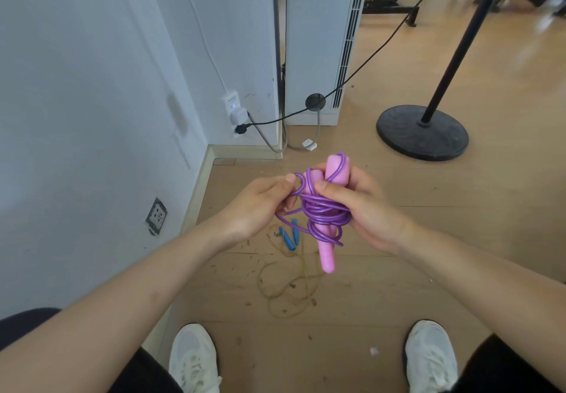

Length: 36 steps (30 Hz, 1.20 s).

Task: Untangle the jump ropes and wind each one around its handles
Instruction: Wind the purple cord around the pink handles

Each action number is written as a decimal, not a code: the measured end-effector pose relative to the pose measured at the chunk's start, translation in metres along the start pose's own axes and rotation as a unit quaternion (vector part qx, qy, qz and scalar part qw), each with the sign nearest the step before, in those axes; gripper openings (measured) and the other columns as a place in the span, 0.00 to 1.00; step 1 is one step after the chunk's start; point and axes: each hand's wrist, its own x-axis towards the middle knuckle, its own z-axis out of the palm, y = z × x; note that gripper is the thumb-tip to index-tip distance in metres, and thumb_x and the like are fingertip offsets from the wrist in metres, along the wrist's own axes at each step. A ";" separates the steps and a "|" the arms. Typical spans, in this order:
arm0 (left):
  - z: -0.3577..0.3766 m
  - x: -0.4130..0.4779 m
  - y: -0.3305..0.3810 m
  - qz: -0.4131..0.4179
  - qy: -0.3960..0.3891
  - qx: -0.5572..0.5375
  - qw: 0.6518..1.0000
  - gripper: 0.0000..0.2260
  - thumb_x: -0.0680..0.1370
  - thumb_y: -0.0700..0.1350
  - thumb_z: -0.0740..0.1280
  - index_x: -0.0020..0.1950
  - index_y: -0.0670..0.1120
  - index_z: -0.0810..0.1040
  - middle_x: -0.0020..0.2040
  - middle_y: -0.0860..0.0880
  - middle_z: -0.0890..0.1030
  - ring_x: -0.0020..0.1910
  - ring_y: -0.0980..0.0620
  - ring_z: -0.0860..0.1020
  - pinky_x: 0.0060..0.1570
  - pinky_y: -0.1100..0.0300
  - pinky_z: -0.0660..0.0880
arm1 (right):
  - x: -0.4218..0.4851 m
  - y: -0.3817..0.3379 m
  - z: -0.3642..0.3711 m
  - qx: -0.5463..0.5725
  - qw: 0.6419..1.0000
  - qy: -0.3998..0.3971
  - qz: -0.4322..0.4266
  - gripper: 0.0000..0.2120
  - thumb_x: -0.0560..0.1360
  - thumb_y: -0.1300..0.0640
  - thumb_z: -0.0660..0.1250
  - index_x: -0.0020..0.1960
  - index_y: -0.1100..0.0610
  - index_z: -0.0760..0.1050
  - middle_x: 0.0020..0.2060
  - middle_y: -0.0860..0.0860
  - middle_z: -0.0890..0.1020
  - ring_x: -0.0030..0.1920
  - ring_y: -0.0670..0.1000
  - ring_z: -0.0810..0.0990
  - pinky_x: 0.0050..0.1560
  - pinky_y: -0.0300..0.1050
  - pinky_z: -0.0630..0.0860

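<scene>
A purple jump rope [324, 213] is coiled in several turns around its two pink handles [327, 254], held upright in front of me. My right hand [364, 208] grips the handles and the coils from the right, thumb across the front. My left hand [260, 205] pinches a loop of the purple rope at the top left of the bundle. On the floor below lies a second jump rope [284, 288], thin and yellowish, in loose loops, with its two blue handles [290, 237] side by side.
A white wall with sockets and plugged cables [242, 116] runs along the left. A black round stand base [422, 132] sits at the right, a white cabinet [315, 40] behind. My two white shoes [193, 359] rest on the wooden floor.
</scene>
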 end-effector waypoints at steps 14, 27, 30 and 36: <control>0.007 -0.009 0.005 0.032 -0.033 0.157 0.987 0.21 0.85 0.57 0.52 0.53 0.44 0.77 0.51 0.46 0.82 0.52 0.49 0.78 0.59 0.49 0.73 | -0.006 0.004 0.002 -0.205 0.974 0.002 -0.098 0.16 0.76 0.62 0.71 0.61 0.54 0.72 0.49 0.43 0.80 0.49 0.40 0.80 0.50 0.35 0.75; 0.010 -0.005 0.005 0.035 0.014 0.052 0.998 0.21 0.85 0.50 0.55 0.78 0.47 0.64 0.53 0.48 0.70 0.55 0.60 0.77 0.59 0.62 0.78 | -0.005 -0.004 0.001 -0.190 0.974 0.038 -0.121 0.16 0.71 0.68 0.72 0.56 0.56 0.78 0.47 0.47 0.84 0.47 0.43 0.82 0.48 0.33 0.76; 0.006 -0.006 0.009 -0.008 0.010 -0.058 0.998 0.16 0.84 0.41 0.57 0.70 0.42 0.75 0.53 0.48 0.71 0.48 0.62 0.78 0.60 0.62 0.77 | -0.006 -0.006 0.002 -0.181 0.977 0.026 -0.114 0.16 0.71 0.68 0.72 0.56 0.54 0.79 0.47 0.43 0.85 0.48 0.43 0.83 0.48 0.33 0.76; 0.003 -0.005 0.010 0.008 0.129 -0.204 0.970 0.08 0.78 0.35 0.69 0.57 0.38 0.82 0.45 0.40 0.81 0.45 0.52 0.83 0.48 0.59 0.82 | -0.006 -0.010 0.000 -0.149 0.983 0.029 -0.099 0.15 0.73 0.65 0.72 0.58 0.54 0.79 0.50 0.45 0.84 0.49 0.42 0.82 0.50 0.35 0.76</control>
